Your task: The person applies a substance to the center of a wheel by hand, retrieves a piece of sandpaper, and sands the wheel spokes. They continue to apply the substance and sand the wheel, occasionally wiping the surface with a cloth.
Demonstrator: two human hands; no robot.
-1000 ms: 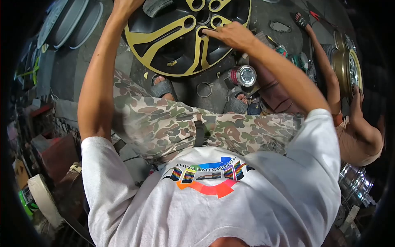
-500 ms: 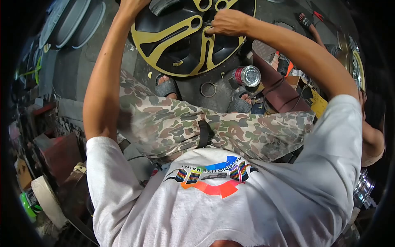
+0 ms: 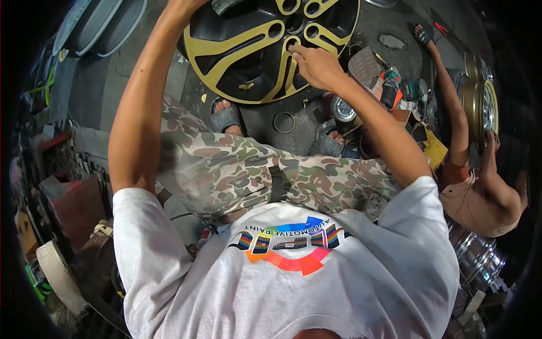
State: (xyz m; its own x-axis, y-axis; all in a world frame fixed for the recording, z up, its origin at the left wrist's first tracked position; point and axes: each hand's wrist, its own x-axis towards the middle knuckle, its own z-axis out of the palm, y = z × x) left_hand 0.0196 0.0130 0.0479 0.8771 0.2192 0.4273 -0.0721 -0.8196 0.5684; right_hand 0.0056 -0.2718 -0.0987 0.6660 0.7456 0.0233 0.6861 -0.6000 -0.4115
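A large wheel rim (image 3: 240,48), black with yellow spoke faces, lies on the floor before me. My right hand (image 3: 317,66) is bent over its lower middle. The index finger reaches to the edge of a round bolt hole, with the thumb close by and the other fingers curled. Whatever may be pinched at the fingertips is too small to make out. At the top edge of the view, my left hand (image 3: 193,2) is by the rim's upper left, mostly cut off, its fingers hidden. A small yellow scrap (image 3: 245,86) rests in a gap between the spokes.
Beside my right forearm stand a metal can (image 3: 342,109) and a power tool (image 3: 389,90). A metal ring (image 3: 284,122) lies between my feet. At right, another person's hand (image 3: 490,141) touches a gold wheel (image 3: 474,104). Grey rims (image 3: 93,25) lean at upper left.
My right hand has shifted slightly down and right, its elbow drawn in toward my body. The view has moved, showing more of the other person at right. My left hand stays by the rim.
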